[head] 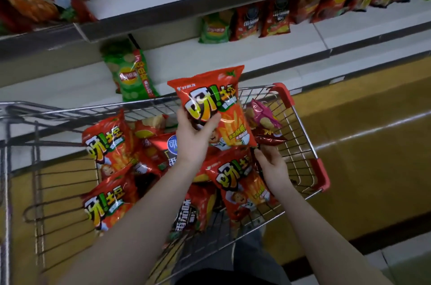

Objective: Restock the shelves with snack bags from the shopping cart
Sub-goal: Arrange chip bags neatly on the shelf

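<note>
While many red bags (105, 144) lie heaped in the cart (283, 93), restocking appears far from finished. A green bag (133, 74) stands alone on the shelf (198, 58), beside bare white board; further right a short row of bags (256, 21) is in place. The left hand (194, 139) clamps one red snack bag (207, 91), raised above the cart and just short of the shelf. The right hand (271, 168) sits low among the cart's bags, fingers curled; whether it holds one cannot be told. Remaining: shelve this bag, then empty the cart.
</note>
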Tool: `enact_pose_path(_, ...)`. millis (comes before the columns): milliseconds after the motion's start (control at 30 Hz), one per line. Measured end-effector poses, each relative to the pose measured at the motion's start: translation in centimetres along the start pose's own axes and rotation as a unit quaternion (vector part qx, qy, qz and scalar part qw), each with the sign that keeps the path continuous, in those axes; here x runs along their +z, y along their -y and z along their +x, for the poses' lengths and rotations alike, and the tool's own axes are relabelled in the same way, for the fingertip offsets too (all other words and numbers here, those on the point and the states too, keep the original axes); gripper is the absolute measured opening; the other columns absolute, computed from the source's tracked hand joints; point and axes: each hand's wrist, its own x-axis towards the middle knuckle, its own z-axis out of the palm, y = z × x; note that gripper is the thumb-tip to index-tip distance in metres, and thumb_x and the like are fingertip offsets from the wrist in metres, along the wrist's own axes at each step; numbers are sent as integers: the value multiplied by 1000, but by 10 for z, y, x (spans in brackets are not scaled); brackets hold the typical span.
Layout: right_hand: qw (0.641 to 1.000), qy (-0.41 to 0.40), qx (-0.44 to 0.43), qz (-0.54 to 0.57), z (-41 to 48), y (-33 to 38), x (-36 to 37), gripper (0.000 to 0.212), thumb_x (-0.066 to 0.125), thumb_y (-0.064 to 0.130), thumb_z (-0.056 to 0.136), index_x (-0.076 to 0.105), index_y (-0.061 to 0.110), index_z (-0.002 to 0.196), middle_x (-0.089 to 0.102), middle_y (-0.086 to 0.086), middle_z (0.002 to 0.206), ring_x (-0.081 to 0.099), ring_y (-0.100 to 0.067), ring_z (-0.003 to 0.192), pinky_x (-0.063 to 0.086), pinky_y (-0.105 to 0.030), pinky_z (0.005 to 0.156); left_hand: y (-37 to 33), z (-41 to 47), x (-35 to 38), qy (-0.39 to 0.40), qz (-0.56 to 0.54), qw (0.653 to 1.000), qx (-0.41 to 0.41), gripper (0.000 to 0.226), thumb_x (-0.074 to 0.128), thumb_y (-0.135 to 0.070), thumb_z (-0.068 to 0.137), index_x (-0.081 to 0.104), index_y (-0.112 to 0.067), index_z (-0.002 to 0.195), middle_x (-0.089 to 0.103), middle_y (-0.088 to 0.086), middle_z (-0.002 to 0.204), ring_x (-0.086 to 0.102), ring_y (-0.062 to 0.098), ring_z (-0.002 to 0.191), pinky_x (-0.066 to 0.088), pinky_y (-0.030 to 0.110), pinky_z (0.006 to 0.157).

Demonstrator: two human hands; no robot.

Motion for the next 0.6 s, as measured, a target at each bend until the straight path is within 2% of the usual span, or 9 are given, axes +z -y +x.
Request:
enact_pose_path(33, 1000, 15, 6, -12, 1, -3, 4, 48, 55, 37, 93, 48, 8, 132, 55, -1, 120, 52, -20, 117, 38, -28, 91, 3, -2, -10, 1, -14, 1000, -16, 51, 75, -24, 82, 42, -30, 120, 61, -21, 106, 58, -14, 94, 48, 25, 90)
enact_pose_path(100, 998, 44, 17, -47, 3, -11, 11, 56, 57, 47, 89, 49, 11, 131, 53, 3, 114, 52, -19, 113, 38, -28, 91, 11, -7, -25, -3, -26, 999, -42, 49, 71, -22, 85, 41, -28, 123, 60, -24, 105, 57, -13, 95, 46, 28, 92)
enact_pose_path(167, 994, 67, 27, -85, 5, -20, 18, 68, 58, 61, 81, 51, 14, 129, 57, 2, 118, 54, -20, 111, 41, -33, 94, 18, -12, -36, -8, -43, 997, -69, 46, 66, -20, 88, 39, -30, 124, 59, -22, 108, 56, -7, 99, 44, 25, 87)
enact_pose_path(300, 988, 73, 8, -139, 9, -28, 26, 70, 56, 74, 70, 58, 20, 116, 63, 2, 102, 59, -25, 104, 46, -44, 94, 25, -18, -46, -10, -66, 993, -98, 55, 60, -19, 91, 31, -24, 137, 56, -19, 111, 54, -4, 99, 43, 17, 79)
enact_pose_path(367, 989, 57, 15, -132, 12, -27, 28, 61, 59, 65, 78, 57, 17, 116, 61, 2, 100, 58, -25, 103, 45, -44, 95, 27, -19, -49, -9, -65, 992, -105, 55, 60, -19, 91, 31, -21, 137, 56, -17, 110, 55, -3, 99, 44, 17, 77)
enact_pose_path(467, 993, 40, 18, -109, 11, -26, 31, 44, 60, 49, 86, 54, 16, 114, 59, 5, 96, 55, -19, 96, 41, -31, 85, 27, -21, -53, -3, -58, 992, -108, 53, 59, -20, 92, 31, -22, 137, 54, -20, 108, 54, -6, 94, 43, 14, 74)
enact_pose_path(533, 996, 35, 0, -77, 7, -21, 31, 37, 61, 45, 87, 53, 18, 110, 60, 9, 92, 57, -17, 94, 39, -28, 79, 25, -24, -58, -2, -67, 991, -113, 54, 59, -26, 93, 29, -27, 137, 52, -23, 107, 53, -9, 92, 46, 10, 72)
enact_pose_path(600, 998, 33, -23, -43, 0, -9, 28, 33, 61, 41, 88, 51, 21, 112, 58, 16, 93, 56, -12, 92, 40, -25, 75, 16, -28, -62, -8, -75, 991, -112, 49, 59, -28, 92, 27, -35, 128, 49, -27, 104, 52, -13, 86, 46, 4, 63)
